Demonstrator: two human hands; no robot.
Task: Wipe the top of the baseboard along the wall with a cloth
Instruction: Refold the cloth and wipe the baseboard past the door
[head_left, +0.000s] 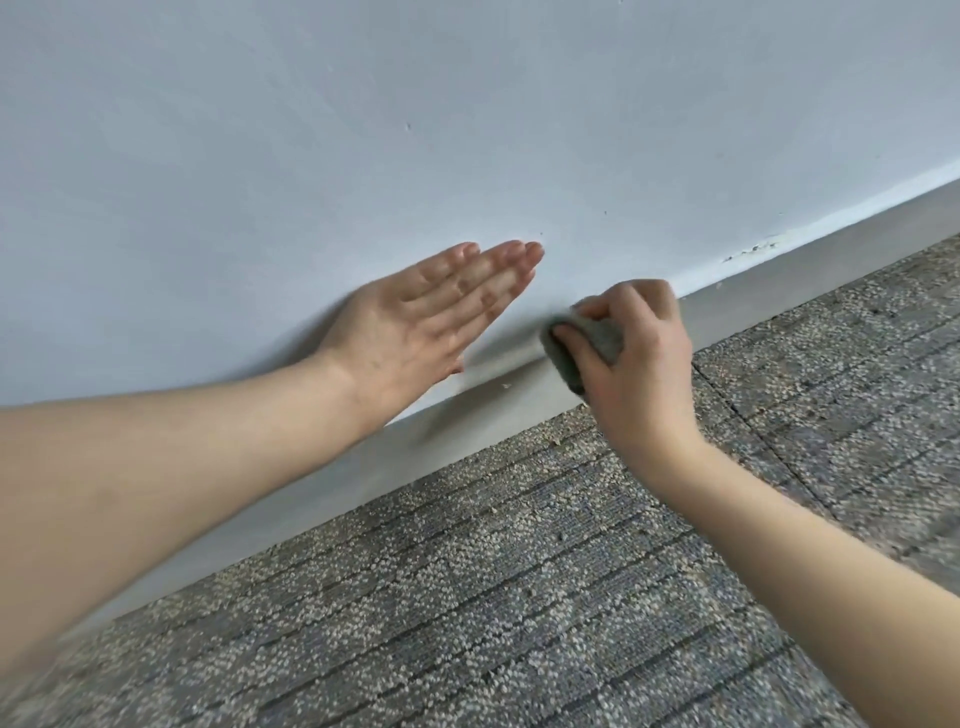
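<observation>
R hand (631, 358) grips the small grey-green folded cloth (582, 353) on the grey baseboard (779, 291) top, L hand (415, 322) flat w/ straight fingers on pale wall (467, 130); keep steady downward pressure, slide along edge.

Soft, even light; your view is mostly sharp.
Your left hand (415, 322) casts a faint shadow rightward onto the wall (467, 104) and baseboard (779, 278). Your right forearm (805, 571) and the carpet (467, 597) at its bottom-left corner smear with blur; both forearms look stretched at the edges.
</observation>
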